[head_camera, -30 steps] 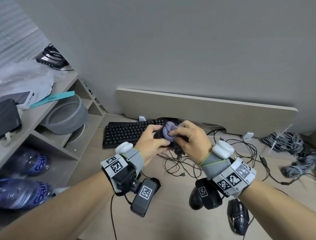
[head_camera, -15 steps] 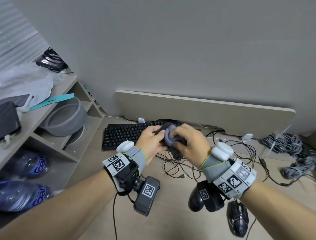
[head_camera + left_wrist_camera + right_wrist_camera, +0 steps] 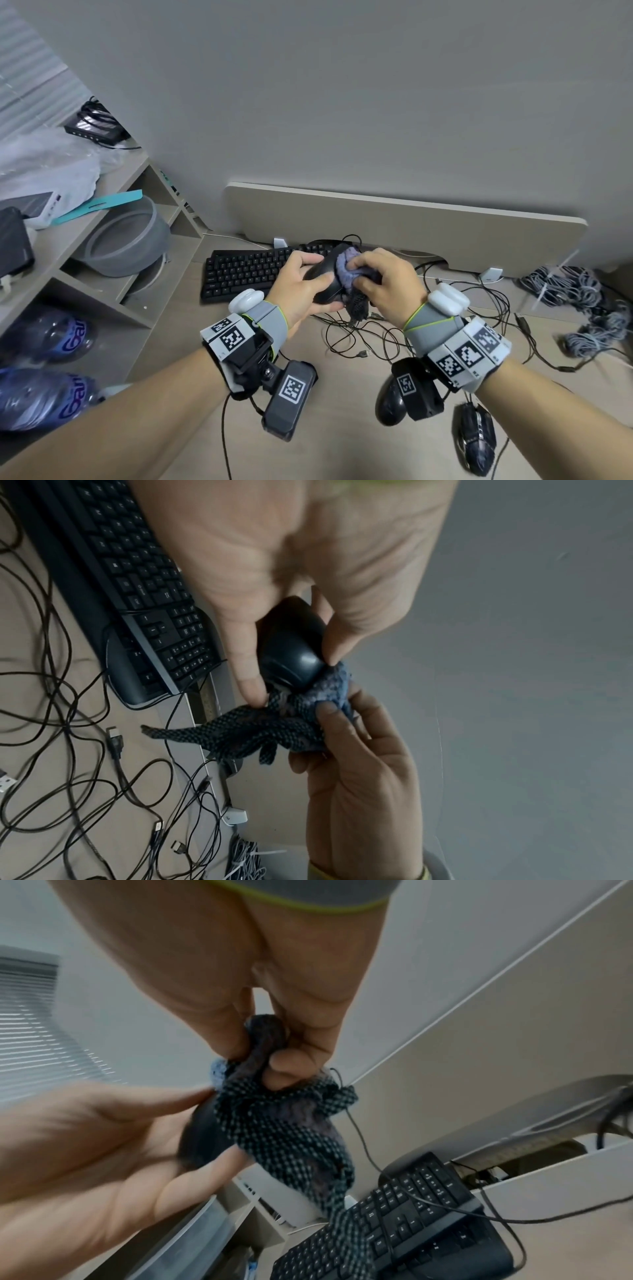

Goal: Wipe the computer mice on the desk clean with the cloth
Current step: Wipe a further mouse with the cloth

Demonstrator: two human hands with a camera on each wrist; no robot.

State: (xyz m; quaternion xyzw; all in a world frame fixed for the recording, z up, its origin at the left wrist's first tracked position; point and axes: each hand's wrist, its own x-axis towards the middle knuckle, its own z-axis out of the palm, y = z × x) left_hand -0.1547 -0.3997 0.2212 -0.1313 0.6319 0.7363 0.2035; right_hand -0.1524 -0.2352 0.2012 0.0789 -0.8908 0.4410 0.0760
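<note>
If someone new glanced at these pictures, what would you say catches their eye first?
Most striking are the two hands raised above the desk: the left hand grips a black mouse while the right hand presses a bunched purple-grey cloth against it. Behind them lies a black keyboard amid tangled cables, and two more mice wait on the desk near the right forearm.

I see bare desk point(image 3: 178, 346) open between my forearms. A keyboard point(image 3: 243, 274) blocks the far left, tangled cables point(image 3: 370, 335) sprawl under my hands, two mice point(image 3: 476, 442) crowd the near right, and cable bundles point(image 3: 561, 284) fill the far right.
</note>
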